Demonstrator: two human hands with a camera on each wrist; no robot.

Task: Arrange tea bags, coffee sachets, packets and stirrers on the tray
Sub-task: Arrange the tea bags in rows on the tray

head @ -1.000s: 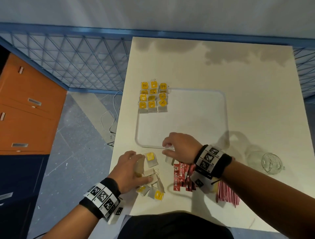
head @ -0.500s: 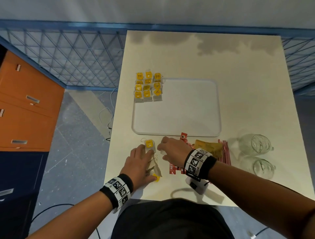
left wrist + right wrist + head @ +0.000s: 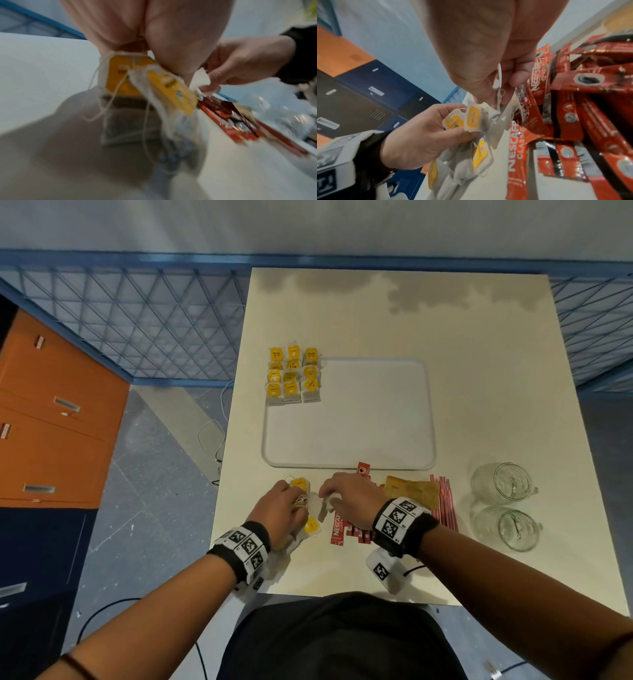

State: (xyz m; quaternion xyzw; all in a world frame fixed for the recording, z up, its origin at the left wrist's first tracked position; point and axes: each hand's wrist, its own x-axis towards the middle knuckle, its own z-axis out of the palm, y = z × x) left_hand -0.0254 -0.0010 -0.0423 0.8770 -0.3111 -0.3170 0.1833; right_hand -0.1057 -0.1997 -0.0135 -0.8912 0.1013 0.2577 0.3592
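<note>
A white tray (image 3: 349, 440) lies mid-table, with several yellow-tagged tea bags (image 3: 293, 374) in rows at its far left corner. In front of the tray, my left hand (image 3: 297, 501) holds a tangled bunch of loose tea bags (image 3: 171, 92) by their tops, strings hanging down. My right hand (image 3: 325, 497) pinches the corner of one white tea bag (image 3: 200, 78) at that bunch. More tea bags (image 3: 312, 525) lie under the left hand. Red coffee sachets (image 3: 339, 530) lie beneath my right wrist, with brown packets (image 3: 411, 491) and red stirrers (image 3: 443, 501) to their right.
Two glass mugs (image 3: 500, 484) (image 3: 510, 529) lie at the near right of the table. A blue mesh fence (image 3: 154, 313) runs behind and left of the table. Orange and dark drawers (image 3: 51, 422) stand to the left, and the table's near edge is at my body.
My right hand has come back from the tray's near edge to the left hand's bunch and taken hold of a tea bag. The head view has pulled back.
</note>
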